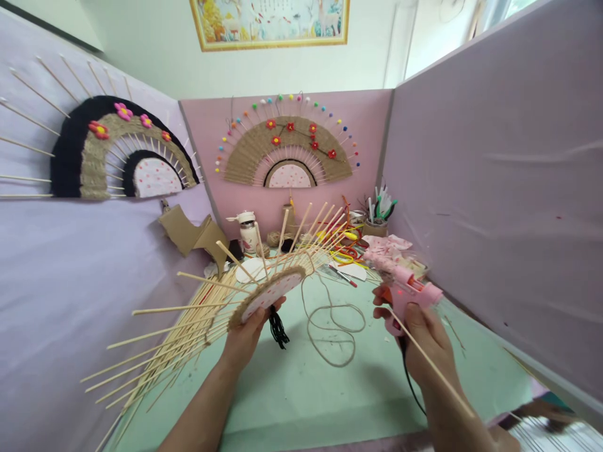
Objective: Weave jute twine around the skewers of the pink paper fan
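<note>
My left hand (252,333) grips the lower edge of a half-made fan, closed around its half-round base (276,294), which is dotted white and pink with a twine-wrapped rim. Thin wooden sticks (183,306) spread outward from that rim. Below the base, by my fingers, hangs a black tassel (277,328). To the right, my right hand (426,342) is wrapped round the handle of a pink glue gun (409,289), with a small red light showing on its body. A pale stick (433,370) crosses in front of this hand; whether my fingers hold it I cannot tell.
Loose twine (336,307) curls on the green tabletop (301,402). A bundle of sticks (188,314) lies at the left. Behind stand a white bottle (247,233) and a tool pot (375,229). Finished fans (287,144) hang on the partitions. A black cord (411,380) trails from the gun.
</note>
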`<action>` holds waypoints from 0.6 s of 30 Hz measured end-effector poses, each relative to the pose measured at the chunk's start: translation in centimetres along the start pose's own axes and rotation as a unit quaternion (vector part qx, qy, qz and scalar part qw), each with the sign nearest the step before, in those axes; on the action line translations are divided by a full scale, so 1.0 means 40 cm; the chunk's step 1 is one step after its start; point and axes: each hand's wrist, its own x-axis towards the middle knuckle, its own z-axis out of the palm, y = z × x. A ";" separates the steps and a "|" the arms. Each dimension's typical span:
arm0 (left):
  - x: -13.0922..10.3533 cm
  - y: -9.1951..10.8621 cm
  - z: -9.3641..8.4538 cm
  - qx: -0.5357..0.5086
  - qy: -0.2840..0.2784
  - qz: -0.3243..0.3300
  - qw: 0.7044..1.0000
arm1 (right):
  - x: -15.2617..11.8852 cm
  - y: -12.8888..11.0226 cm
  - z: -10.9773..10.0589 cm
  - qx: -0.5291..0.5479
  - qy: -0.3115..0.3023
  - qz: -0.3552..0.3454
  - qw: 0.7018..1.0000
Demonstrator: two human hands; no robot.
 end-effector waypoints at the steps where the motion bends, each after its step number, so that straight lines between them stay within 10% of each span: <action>1: -0.001 -0.001 0.000 0.001 0.000 -0.004 1.000 | 0.000 0.000 0.017 0.012 -0.006 0.004 1.000; 13: 0.005 0.013 0.010 -0.029 0.041 -0.021 0.998 | 0.182 0.074 -0.011 -0.054 0.143 0.112 0.982; 18: 0.005 0.013 0.014 -0.018 0.043 -0.021 0.999 | 0.208 0.069 -0.067 -0.254 0.194 -0.061 0.946</action>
